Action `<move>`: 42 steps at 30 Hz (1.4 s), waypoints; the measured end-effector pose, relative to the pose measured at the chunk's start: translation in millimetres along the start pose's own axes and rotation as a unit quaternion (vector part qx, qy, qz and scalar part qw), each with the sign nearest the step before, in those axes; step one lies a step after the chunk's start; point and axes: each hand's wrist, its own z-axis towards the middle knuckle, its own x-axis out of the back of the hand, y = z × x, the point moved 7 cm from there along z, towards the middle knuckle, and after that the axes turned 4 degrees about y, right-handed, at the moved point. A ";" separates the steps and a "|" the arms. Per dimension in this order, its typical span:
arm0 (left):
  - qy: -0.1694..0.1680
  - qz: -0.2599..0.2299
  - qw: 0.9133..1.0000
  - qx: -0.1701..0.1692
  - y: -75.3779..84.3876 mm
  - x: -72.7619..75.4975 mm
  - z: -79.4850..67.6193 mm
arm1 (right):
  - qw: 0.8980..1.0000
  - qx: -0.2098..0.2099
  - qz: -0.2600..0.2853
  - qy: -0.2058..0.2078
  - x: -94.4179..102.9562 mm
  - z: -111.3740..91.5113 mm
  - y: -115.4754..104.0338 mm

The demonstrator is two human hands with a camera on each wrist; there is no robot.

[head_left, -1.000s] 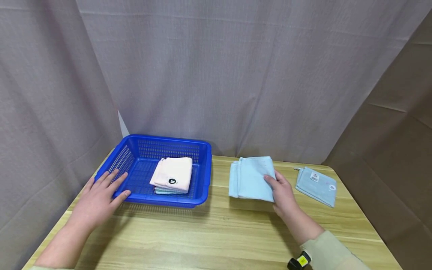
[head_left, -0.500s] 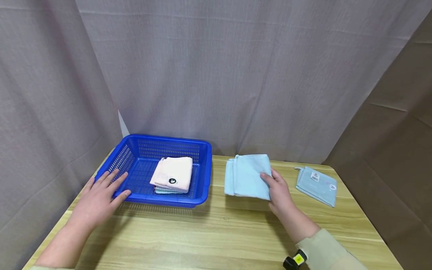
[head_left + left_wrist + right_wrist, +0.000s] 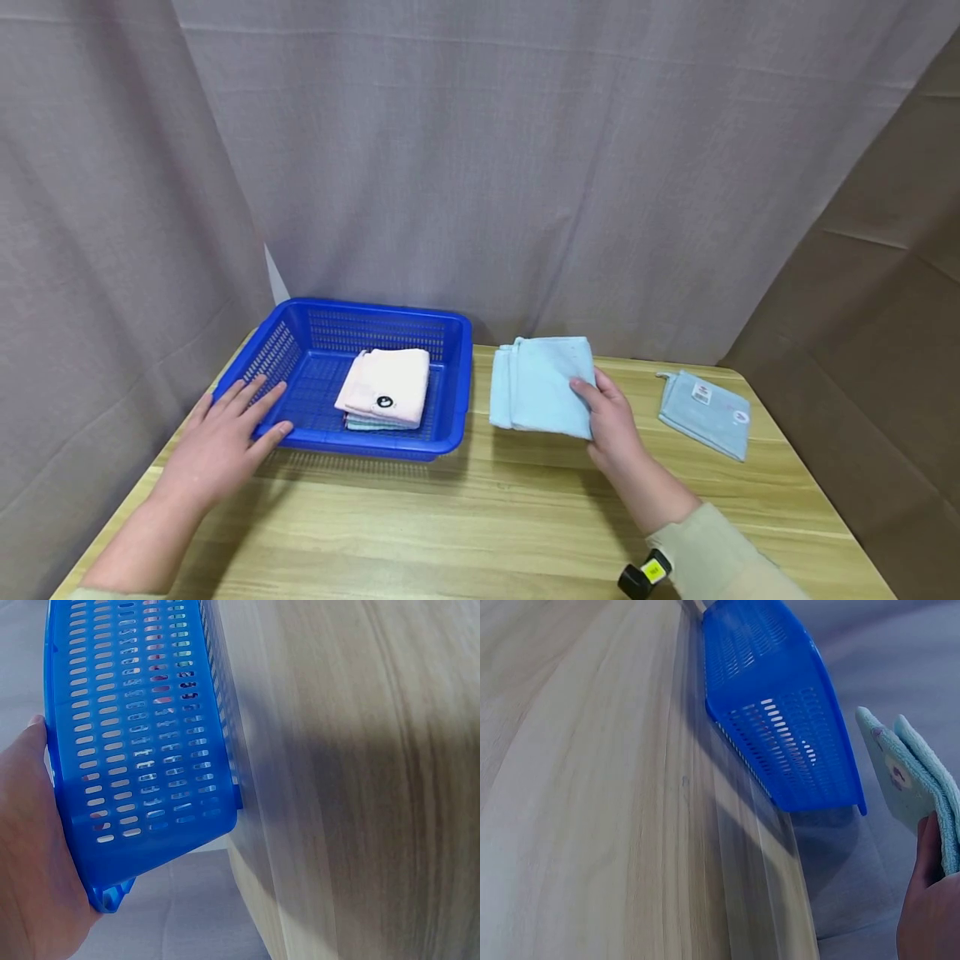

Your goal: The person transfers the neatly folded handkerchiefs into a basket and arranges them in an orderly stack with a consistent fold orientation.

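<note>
Between thumb and fingers, my right hand (image 3: 613,417) pinches the right edge of a folded light blue towel (image 3: 543,385), held up off the table. In the right wrist view the towel (image 3: 907,776) shows its folded layers and a small printed motif underneath. Straight fingers of my left hand (image 3: 217,450) rest over the near left rim of the blue plastic basket (image 3: 352,443). Inside the basket, a pale pink folded towel (image 3: 390,383) with a dark round mark lies on top of a greenish folded one (image 3: 375,423).
Another folded blue towel (image 3: 705,412), with a white label and a hanging loop, lies at the right of the wooden table (image 3: 420,533). Grey cloth (image 3: 480,167) hangs behind and to the left; a brown panel (image 3: 892,333) stands at the right.
My right hand has carried the light blue towel a little to the left, toward the basket, and slightly upward in the view. The left hand and basket have stayed in place.
</note>
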 end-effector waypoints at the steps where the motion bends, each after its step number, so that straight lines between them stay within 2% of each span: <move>1: -0.001 0.000 1.000 0.000 0.0 -0.2 0.3 | 1.000 0.000 0.003 0.000 -0.9 0.0 0.1; 12: -0.002 0.000 1.000 0.000 0.9 -0.1 0.8 | 0.999 -0.004 0.043 0.000 -13.6 -1.5 0.2; 29: 0.003 0.003 1.000 0.000 -0.1 -0.7 0.9 | 0.997 -0.010 0.073 -0.013 -44.0 -3.5 6.8; 42: -0.006 0.005 1.000 0.005 0.6 0.7 0.8 | 0.998 -0.013 0.066 -0.015 -65.8 -8.4 7.6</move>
